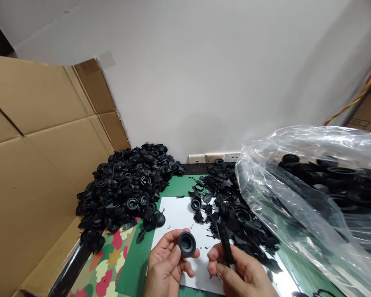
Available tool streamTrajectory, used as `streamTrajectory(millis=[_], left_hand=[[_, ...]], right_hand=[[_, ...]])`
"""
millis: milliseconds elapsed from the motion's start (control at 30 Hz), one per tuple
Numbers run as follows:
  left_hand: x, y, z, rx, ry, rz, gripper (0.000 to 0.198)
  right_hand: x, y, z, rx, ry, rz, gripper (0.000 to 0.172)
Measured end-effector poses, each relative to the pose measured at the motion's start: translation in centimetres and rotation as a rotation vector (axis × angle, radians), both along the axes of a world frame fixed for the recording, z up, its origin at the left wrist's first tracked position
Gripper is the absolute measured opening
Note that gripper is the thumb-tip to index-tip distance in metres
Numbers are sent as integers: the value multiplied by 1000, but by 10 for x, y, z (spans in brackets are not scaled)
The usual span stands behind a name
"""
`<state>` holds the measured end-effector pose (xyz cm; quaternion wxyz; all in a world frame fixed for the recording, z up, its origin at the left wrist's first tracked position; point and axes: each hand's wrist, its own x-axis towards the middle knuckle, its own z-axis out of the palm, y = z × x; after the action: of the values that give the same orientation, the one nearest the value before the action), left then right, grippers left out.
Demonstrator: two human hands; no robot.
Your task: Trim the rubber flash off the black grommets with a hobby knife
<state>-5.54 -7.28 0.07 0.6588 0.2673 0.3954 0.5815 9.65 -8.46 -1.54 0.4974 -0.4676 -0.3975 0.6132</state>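
Note:
My left hand (167, 264) pinches a small round black rubber part (186, 243) between thumb and fingers, its hollow mouth turned up toward me. My right hand (238, 272) is closed around a slim black tool (225, 241) that points up and away, just right of the part. Both hands hover over a white sheet (179, 216) on a green mat (132, 268). Under the tool and to its right lies a heap of black rubber scraps (235, 214).
A big pile of black rubber parts (126, 185) sits at the back left against an open cardboard box (37, 156). A clear plastic bag (312, 194) holding more black parts fills the right. A white socket strip (213, 157) runs along the wall.

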Motion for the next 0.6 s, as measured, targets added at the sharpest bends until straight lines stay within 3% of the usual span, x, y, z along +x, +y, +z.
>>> streamTrajectory(millis=[233,600], left_hand=[[0,0,1,-6,9,-2,22],[-1,0,-4,2,22,-4,24]], right_hand=[[-3,1,-5,6,19,-35,39],[-2,1,-2,19,-45,39,46]])
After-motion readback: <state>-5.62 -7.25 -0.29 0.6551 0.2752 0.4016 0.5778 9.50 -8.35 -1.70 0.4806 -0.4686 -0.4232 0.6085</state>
